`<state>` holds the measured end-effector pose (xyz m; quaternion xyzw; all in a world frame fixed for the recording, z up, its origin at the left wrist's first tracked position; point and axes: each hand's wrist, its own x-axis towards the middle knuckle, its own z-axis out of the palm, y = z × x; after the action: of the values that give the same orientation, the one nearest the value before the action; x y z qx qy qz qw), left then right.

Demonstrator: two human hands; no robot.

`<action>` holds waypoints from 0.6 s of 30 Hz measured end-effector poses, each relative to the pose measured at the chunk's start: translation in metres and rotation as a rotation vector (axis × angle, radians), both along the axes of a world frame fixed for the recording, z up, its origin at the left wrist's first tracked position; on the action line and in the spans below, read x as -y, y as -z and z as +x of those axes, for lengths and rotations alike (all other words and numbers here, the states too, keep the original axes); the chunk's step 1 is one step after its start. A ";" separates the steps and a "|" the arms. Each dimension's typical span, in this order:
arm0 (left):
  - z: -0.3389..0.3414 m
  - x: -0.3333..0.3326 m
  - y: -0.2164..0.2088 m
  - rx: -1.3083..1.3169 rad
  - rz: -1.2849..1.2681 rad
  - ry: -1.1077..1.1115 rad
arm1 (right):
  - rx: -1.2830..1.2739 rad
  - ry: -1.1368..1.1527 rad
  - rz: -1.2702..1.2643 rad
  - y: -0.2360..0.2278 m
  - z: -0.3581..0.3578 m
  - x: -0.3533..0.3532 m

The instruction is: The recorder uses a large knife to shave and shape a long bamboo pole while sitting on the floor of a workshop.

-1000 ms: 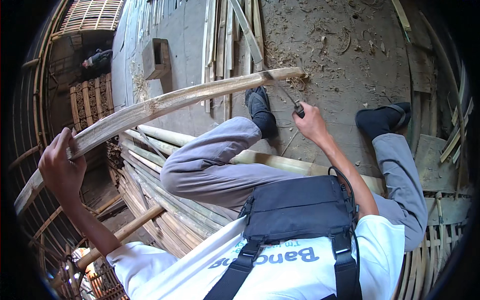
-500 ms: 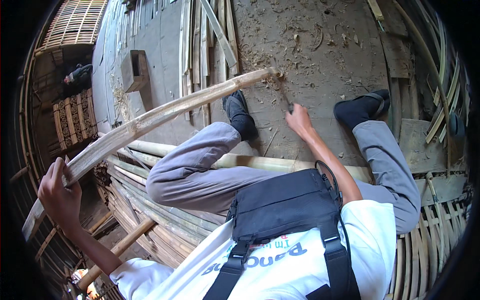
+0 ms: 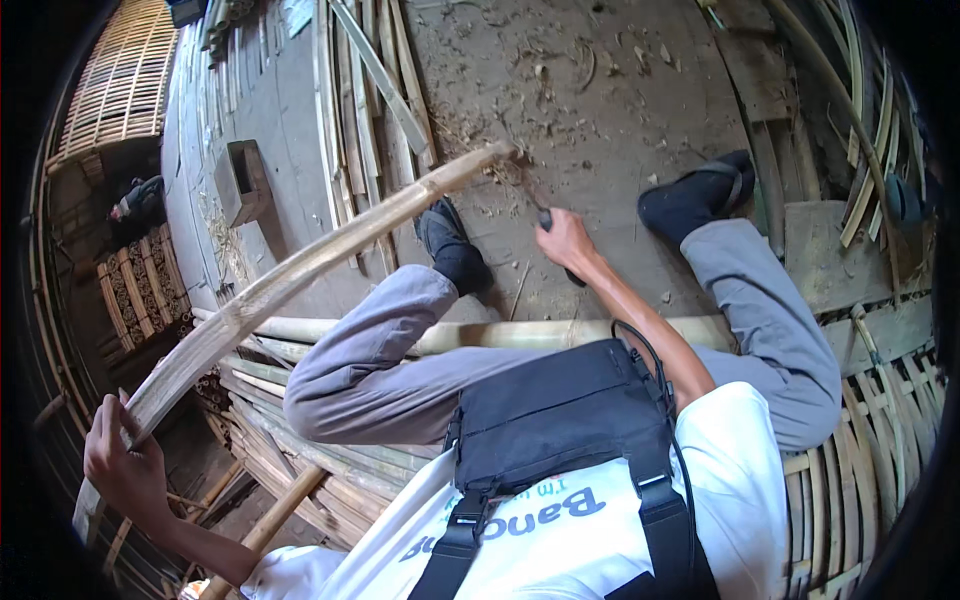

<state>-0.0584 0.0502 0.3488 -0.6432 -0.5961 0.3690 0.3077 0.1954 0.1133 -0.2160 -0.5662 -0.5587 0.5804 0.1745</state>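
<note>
A long split bamboo strip [image 3: 290, 278] runs slantwise from lower left up to the middle of the picture. Near its lower end my left hand [image 3: 125, 465] is closed around it, with the tail of the strip sticking out below. My right hand [image 3: 568, 243] grips a knife [image 3: 544, 217] by its dark handle. The thin blade points up and left toward the strip's far end, where it looks blurred; whether it touches the bamboo I cannot tell.
Bamboo poles [image 3: 470, 335] lie under my legs. Several long slats [image 3: 365, 120] rest on the floor ahead, beside a wooden box [image 3: 242, 183]. Shavings [image 3: 545, 85] litter the floor. Woven bamboo [image 3: 860, 470] stands at right, with bundled sticks [image 3: 145, 290] at left.
The view has shifted, so the floor and slats sit farther left. My right hand with the knife stays near the strip's far end; my left hand keeps its hold on the strip.
</note>
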 end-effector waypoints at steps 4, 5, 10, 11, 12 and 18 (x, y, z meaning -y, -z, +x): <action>-0.004 -0.002 -0.001 0.020 0.024 0.002 | -0.048 0.044 0.005 0.011 -0.002 0.016; -0.010 -0.007 0.005 0.036 0.029 -0.001 | 0.003 0.116 -0.039 0.028 0.003 0.019; -0.015 -0.001 0.008 0.071 0.010 0.057 | 0.003 0.039 -0.016 0.010 0.001 0.004; -0.014 -0.001 0.008 0.067 0.009 0.053 | -0.002 0.035 -0.017 0.010 0.001 0.006; -0.015 -0.002 0.010 0.072 0.021 0.050 | 0.030 0.019 -0.019 0.012 0.003 0.008; -0.019 0.002 0.003 0.036 0.047 -0.147 | 0.130 -0.014 -0.075 0.026 0.015 0.006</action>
<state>-0.0778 0.0482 0.3460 -0.5968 -0.6556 0.3652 0.2840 0.2103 0.1076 -0.2420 -0.6048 -0.5507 0.5642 0.1123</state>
